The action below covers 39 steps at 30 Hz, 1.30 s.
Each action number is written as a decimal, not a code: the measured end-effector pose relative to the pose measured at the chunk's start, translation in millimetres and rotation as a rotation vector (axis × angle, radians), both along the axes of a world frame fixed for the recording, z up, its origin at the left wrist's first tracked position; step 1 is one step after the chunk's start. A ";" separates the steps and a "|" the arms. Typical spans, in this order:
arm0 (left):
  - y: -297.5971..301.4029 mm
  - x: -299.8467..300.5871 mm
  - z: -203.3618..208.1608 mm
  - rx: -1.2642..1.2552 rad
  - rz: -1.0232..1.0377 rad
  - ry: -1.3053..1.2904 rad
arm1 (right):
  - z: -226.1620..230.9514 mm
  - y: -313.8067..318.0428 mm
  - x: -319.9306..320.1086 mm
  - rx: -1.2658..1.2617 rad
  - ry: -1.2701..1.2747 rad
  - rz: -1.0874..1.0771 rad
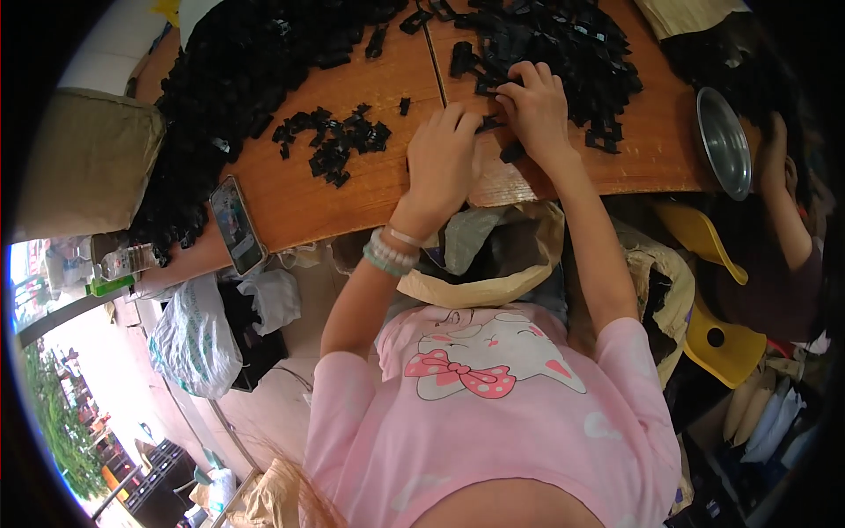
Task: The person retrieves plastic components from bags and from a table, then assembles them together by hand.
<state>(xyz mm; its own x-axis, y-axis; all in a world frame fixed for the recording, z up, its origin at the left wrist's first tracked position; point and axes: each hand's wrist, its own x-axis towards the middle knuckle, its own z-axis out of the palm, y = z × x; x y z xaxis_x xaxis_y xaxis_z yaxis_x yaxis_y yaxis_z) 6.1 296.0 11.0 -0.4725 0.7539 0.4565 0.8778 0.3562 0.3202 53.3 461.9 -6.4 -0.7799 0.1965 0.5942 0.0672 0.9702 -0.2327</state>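
My left hand [445, 163], with beaded bracelets on its wrist, is above the wooden table [352, 198] near its front edge. Its fingers are curled closed around one end of a small black plastic part [489, 124] that sticks out toward my right hand. My right hand [537, 110] is pinched closed at the edge of a large heap of black plastic parts [563, 53]. What lies between its fingertips is too small to make out. To the left of my hands lies a small pile of little black pieces [339, 141].
A larger black heap [220, 79] covers the table's left side, beside a phone [236, 224] and a cardboard box [84, 167]. An open sack [493, 290] hangs below the front edge. At the right are a metal bowl [723, 143], another person's arm [783, 207] and a yellow chair [717, 339].
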 end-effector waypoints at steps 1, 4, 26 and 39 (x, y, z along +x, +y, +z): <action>-10.5 6.2 1.3 0.107 0.022 -0.204 | -0.8 0.0 -3.0 0.097 -0.040 -0.012; -34.7 10.5 21.6 0.260 0.137 -0.899 | 4.8 -4.3 3.6 -0.061 0.077 0.082; -60.5 34.2 36.2 0.579 -0.011 -1.913 | 31.3 -70.9 71.4 -1.044 0.025 0.461; -50.8 49.8 40.1 0.323 0.010 -1.648 | 48.2 -70.5 93.3 -0.568 0.018 0.352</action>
